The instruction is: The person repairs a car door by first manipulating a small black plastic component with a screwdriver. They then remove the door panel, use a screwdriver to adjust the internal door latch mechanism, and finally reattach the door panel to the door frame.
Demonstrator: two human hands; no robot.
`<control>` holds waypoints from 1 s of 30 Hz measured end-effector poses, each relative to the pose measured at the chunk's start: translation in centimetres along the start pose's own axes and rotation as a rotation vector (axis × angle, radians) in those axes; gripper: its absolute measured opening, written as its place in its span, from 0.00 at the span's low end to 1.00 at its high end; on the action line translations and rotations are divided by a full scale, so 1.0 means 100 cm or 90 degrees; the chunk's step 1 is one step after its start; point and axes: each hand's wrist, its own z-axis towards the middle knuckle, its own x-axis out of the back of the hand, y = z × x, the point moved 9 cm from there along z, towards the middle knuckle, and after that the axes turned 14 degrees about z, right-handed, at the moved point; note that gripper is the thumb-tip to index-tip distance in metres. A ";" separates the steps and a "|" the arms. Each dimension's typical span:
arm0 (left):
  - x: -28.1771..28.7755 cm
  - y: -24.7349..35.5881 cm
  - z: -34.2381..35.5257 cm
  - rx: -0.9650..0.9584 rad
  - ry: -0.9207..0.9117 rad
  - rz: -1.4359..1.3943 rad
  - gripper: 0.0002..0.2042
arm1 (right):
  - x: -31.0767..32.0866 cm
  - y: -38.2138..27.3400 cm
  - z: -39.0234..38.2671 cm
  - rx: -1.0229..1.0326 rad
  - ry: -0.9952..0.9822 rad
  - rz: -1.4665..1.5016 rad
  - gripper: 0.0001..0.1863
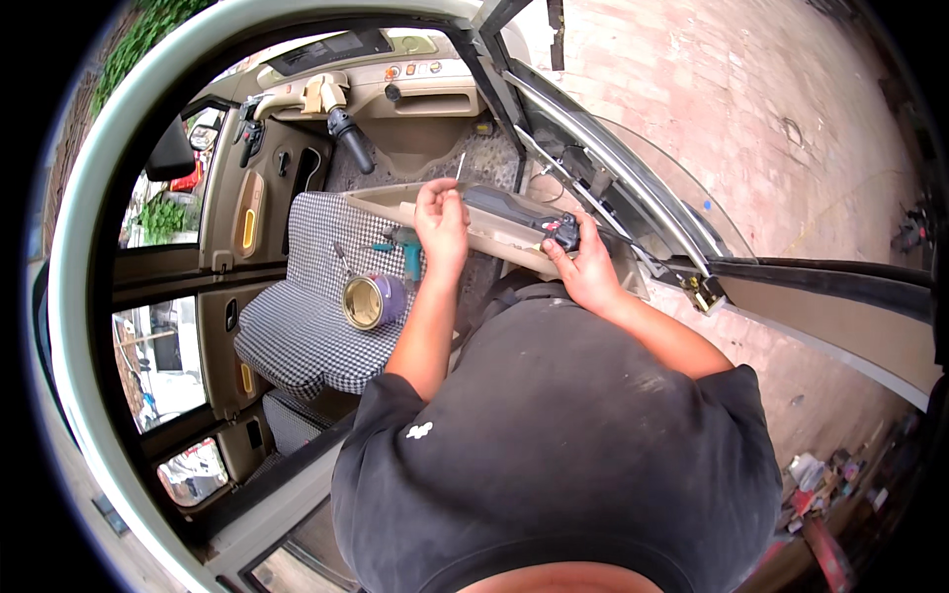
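Left hand point(440, 219) fisted round thin screwdriver point(459, 166), tip up, over beige door panel point(494, 229). Right hand point(585, 265) pinches black switch block point(564, 232) at panel's near edge. Panel lies across open car doorway, above checkered seat point(306, 306) with tin can point(368, 300).

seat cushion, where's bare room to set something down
Free: the checkered seat cushion left of and below the open tin can. Crowded: the strip by the left hand, where the can and teal tool lie under the door panel.
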 end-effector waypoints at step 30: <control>-0.157 0.153 -0.066 -0.453 -0.620 0.255 0.05 | 0.074 -0.051 -0.026 -0.100 0.178 0.538 0.28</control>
